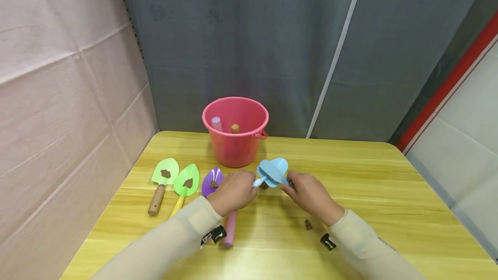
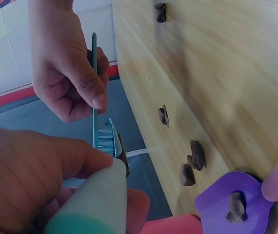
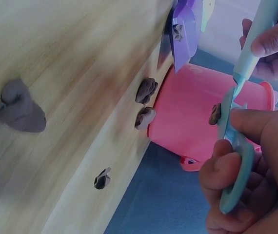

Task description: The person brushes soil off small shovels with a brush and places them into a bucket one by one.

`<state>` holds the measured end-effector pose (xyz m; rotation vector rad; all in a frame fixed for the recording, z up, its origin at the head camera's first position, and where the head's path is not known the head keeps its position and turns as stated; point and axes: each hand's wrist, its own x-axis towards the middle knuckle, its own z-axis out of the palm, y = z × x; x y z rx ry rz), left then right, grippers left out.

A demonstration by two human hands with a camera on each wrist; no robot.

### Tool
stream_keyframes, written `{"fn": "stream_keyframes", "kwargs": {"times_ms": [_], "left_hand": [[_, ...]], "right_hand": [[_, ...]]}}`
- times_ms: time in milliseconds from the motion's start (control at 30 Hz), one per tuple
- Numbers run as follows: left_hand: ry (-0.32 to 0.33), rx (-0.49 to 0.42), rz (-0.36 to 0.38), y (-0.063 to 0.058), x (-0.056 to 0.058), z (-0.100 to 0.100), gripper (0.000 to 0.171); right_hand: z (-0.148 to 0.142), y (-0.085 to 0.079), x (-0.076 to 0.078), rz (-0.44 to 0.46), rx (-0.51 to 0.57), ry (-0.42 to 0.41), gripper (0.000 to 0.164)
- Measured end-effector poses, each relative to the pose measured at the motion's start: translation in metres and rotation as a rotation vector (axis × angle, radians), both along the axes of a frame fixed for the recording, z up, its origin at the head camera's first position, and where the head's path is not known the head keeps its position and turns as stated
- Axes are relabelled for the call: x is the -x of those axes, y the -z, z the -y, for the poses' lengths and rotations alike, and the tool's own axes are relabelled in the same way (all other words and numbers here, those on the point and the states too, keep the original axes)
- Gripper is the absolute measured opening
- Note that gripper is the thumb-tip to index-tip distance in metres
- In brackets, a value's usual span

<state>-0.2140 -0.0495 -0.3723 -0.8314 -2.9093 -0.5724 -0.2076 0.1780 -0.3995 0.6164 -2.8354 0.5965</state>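
A dark grey curtain (image 1: 249,46) hangs behind, with pale pink cloth (image 1: 66,77) down the left side. Before it stands a wood-grain table (image 1: 389,202). Near its far edge, a pink bucket (image 1: 235,152) sits upright, the ends of a lilac handle (image 1: 216,123) and a tan handle (image 1: 235,128) showing inside.

Over the table, in front of the bucket and slightly right of it, the left hand (image 1: 235,191) grips a light blue shovel (image 3: 248,58) by its handle. The right hand (image 1: 313,195) pinches a teal brush (image 3: 241,175) between thumb and curled fingers, its bristles against the shovel's blade.

To the left, a pale green shovel (image 1: 165,172) with a wooden handle, a brighter green shovel (image 1: 188,180) with a yellow one, and a purple shovel (image 1: 212,178) lie in a row, each bearing a small brown lump. The left arm partly covers the last two.

Smallest are the loose brown lumps: one (image 3: 214,115) shows at the blue blade's underside, though whether it clings there I cannot tell; another (image 1: 308,224) lies on the table near the right wrist.
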Motion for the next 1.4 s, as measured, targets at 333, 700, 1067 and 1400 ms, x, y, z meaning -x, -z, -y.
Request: {"fn": "stream_keyframes", "kwargs": {"times_ms": [333,700,1067,1400], "left_hand": [[-0.014,0.002,0.048,0.000,-0.001,0.002,0.021],[-0.034,0.011,0.096,0.000,-0.002,0.004,0.020],[-0.038,0.006,0.098,-0.002,0.000,0.005,0.019],[-0.026,0.014,0.084,-0.001,0.001,0.006,0.017]], "right_hand": [[-0.005,-0.003,0.002,0.021,0.002,0.041,0.025],[-0.023,0.001,0.010,0.010,0.008,0.082,0.020],[-0.027,-0.006,0.013,-0.032,0.075,0.129,0.017],[-0.009,0.000,0.005,-0.082,-0.024,-0.108,0.022]]}}
